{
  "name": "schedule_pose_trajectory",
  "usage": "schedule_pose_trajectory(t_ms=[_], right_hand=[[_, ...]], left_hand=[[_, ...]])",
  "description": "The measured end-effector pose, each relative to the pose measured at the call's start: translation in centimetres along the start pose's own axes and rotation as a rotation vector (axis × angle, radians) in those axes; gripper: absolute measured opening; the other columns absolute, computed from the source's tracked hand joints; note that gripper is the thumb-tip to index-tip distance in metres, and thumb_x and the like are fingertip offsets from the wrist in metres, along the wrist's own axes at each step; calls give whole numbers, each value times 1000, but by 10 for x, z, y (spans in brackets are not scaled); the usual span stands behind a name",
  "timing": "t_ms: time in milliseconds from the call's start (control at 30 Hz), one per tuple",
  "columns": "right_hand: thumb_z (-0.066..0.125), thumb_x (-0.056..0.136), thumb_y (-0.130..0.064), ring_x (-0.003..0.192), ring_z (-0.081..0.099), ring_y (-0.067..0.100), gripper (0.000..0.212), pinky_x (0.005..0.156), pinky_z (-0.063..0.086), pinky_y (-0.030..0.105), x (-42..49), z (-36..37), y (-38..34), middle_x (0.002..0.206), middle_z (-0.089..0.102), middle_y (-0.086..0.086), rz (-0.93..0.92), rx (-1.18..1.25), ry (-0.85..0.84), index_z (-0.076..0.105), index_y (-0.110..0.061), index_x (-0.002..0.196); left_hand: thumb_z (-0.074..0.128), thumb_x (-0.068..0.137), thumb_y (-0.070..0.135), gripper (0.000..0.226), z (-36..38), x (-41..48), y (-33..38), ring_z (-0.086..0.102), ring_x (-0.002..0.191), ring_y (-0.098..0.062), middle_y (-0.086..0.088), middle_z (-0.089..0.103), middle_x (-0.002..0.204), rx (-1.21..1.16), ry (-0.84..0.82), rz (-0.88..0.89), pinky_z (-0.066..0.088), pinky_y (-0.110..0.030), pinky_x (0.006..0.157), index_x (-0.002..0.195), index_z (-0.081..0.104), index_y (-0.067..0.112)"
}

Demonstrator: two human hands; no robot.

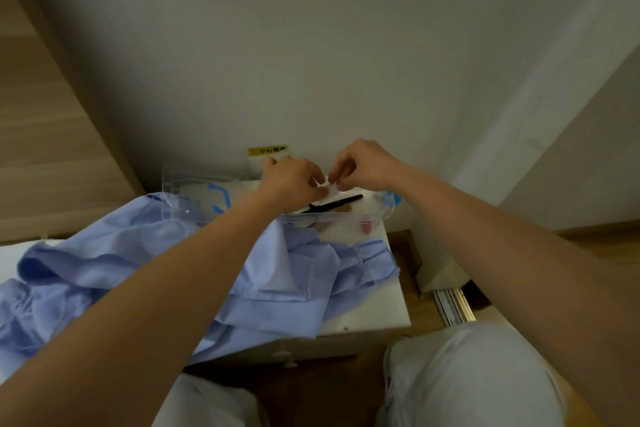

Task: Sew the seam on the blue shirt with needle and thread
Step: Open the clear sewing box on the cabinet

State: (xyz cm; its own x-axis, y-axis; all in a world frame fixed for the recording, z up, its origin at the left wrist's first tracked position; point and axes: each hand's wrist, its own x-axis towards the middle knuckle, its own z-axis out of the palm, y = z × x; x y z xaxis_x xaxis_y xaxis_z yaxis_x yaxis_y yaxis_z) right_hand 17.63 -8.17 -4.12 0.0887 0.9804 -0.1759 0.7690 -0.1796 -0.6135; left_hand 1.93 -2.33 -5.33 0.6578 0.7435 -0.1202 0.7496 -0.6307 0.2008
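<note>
The left hand (pixel 294 177) and right hand (pixel 363 163) both pinch a small white piece (pixel 330 188) at mid-frame over a clear box (pixel 194 184). The blue shirt (pixel 138 263) lies crumpled on the table (pixel 381 315), running from lower left to centre-right.

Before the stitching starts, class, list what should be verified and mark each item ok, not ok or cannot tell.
1. Light blue fabric shirt lies on the white table: ok.
2. Shirt spread flat with the seam exposed: not ok, it lies crumpled.
3. Left hand and right hand both pinch the small white piece: ok.
4. Needle and thread visible: cannot tell, too small.
5. Black slender tool lies in the clear plastic box, near the hands: ok.
</note>
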Motion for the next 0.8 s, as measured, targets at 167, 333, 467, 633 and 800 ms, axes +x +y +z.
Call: schedule_pose_trajectory(t_ms=[167,333,467,633,800], right_hand=[[74,77,2,90,69,19,22,90,55,29,-4,-3,0,90,73,8,-12,122,41,74,-11,95],[75,79,-2,90,69,17,19,89,54,27,-10,-9,5,91,73,9,-7,169,149,74,-14,93],[73,83,-8,76,65,6,11,79,51,18,-18,-9,0,83,71,0,-23,193,216,75,-11,93],[51,96,-8,61,58,12,11,64,48,20,-30,4,-23,73,65,4,-38,288,280,61,-8,97],[50,96,-29,83,54,19,15,68,41,33,-39,33,-52,87,56,-3,-67,-11,145,53,-17,104]], left_hand=[[70,83,32,36,-5,-2,0,62,104,-24,-5,69,112,-198,-7,7,48,-35,90,117,67,18],[67,86,28,31,-14,-10,-5,62,92,-21,-6,70,104,-274,68,-13,43,-28,74,113,68,13],[68,86,25,23,-21,-21,-11,61,86,-21,-5,67,92,-438,119,-116,46,-29,76,105,68,12],[51,94,17,20,-28,-46,-26,59,69,-22,-2,65,74,-679,172,-235,50,-33,70,74,50,18],[33,99,20,20,-26,-78,-32,43,69,-21,-11,47,82,-774,138,-428,41,-31,58,94,45,5]])
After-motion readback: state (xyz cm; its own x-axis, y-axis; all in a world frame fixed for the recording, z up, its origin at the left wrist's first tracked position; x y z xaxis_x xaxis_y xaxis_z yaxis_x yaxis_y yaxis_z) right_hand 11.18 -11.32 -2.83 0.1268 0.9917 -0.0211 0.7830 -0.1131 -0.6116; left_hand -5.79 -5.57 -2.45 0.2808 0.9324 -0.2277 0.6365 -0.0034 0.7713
